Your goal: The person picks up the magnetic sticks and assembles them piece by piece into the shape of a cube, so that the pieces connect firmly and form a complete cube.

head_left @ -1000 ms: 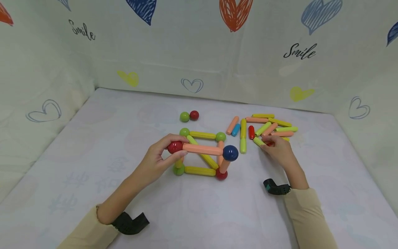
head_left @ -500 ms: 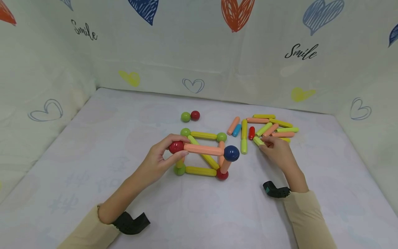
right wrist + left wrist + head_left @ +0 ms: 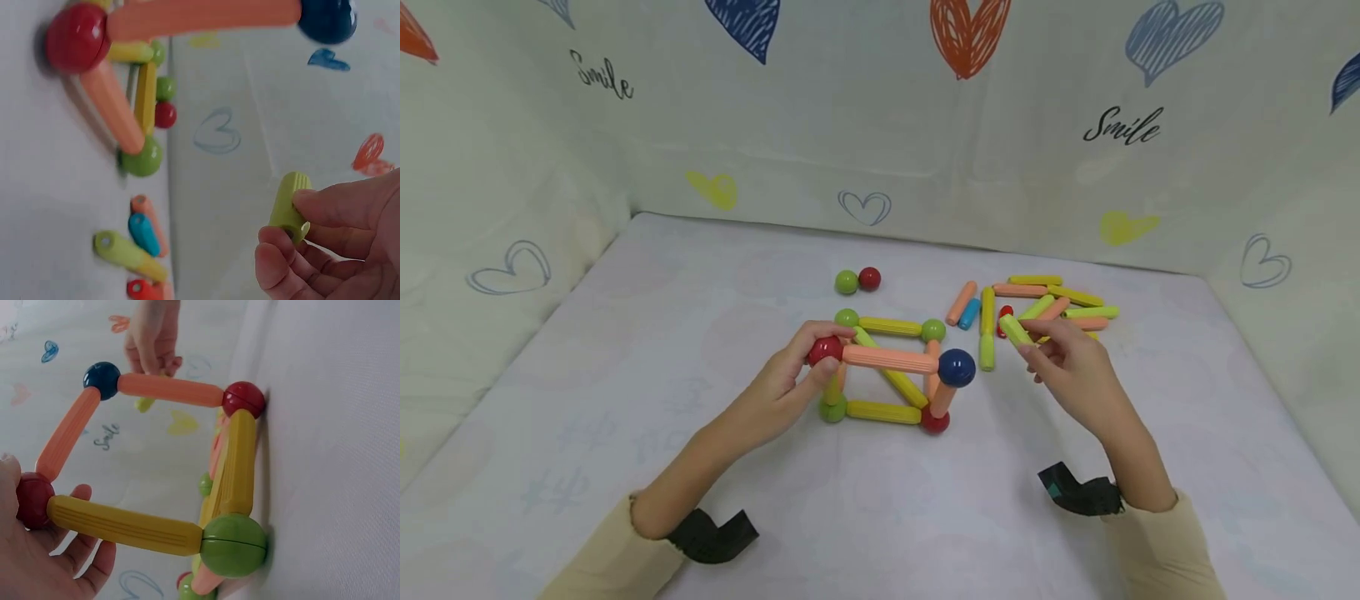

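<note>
A frame of ridged rods and balls stands on the table, its front face a square upright. My left hand (image 3: 790,375) grips the red ball (image 3: 824,351) at its upper left corner. From that ball an orange rod (image 3: 891,359) runs across to a dark blue ball (image 3: 957,367). In the left wrist view, a yellow rod (image 3: 125,525) drops from the held ball to a green ball (image 3: 233,545). My right hand (image 3: 1067,367) pinches a light green rod (image 3: 290,203) between thumb and fingers, raised above the table to the right of the frame.
Behind my right hand lies a loose pile of yellow, orange and green rods (image 3: 1092,312). A blue rod (image 3: 969,313) and a yellow rod (image 3: 987,310) lie between pile and frame. Beyond the frame sit a loose green ball (image 3: 846,282) and a red ball (image 3: 869,278).
My right hand has lifted the light green rod off the table by the pile, drawing it slightly left and nearer. My left hand stays at the red ball, and the frame has not moved.
</note>
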### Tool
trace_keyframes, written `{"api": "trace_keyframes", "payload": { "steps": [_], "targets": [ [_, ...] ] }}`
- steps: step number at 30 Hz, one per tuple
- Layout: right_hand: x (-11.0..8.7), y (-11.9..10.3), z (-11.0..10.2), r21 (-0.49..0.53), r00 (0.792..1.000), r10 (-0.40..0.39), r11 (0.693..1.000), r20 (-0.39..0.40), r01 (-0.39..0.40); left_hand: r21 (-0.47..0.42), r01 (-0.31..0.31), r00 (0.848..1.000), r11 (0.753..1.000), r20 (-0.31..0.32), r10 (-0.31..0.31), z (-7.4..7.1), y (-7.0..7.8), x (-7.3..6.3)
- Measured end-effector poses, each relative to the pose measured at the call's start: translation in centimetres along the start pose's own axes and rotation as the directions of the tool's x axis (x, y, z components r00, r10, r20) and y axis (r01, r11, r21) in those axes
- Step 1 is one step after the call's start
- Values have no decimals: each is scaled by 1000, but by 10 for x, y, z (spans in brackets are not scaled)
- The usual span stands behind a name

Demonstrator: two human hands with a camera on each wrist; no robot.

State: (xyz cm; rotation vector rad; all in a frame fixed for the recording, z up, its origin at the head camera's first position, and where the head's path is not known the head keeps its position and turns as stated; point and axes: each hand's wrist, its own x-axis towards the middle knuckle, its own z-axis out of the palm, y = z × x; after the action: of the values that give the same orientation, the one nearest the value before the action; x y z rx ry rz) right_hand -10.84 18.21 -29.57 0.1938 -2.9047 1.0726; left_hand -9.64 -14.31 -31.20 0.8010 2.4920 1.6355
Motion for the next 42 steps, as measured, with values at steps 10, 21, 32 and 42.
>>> {"api": "trace_keyframes", "payload": {
  "steps": [10, 21, 32, 42],
  "targets": [
    [-35, -59, 11, 58, 925, -315, 941, -212, 333, -47, 21, 1000, 999, 18, -20, -3, 1, -1],
    [-47, -88, 63, 256, 927, -364, 908, 90, 332, 21, -38, 999, 999, -30, 39, -12, 3, 0],
    [-28, -90, 108, 555, 958, -125, 831, 259, -42, -11, -33, 999, 999, -40, 33, -14, 3, -1],
    [-22, -96, 109, 651, 971, -39, 748, 235, -127, -18, -50, 998, 999, -33, 50, -13, 3, 0]
  ]
}}
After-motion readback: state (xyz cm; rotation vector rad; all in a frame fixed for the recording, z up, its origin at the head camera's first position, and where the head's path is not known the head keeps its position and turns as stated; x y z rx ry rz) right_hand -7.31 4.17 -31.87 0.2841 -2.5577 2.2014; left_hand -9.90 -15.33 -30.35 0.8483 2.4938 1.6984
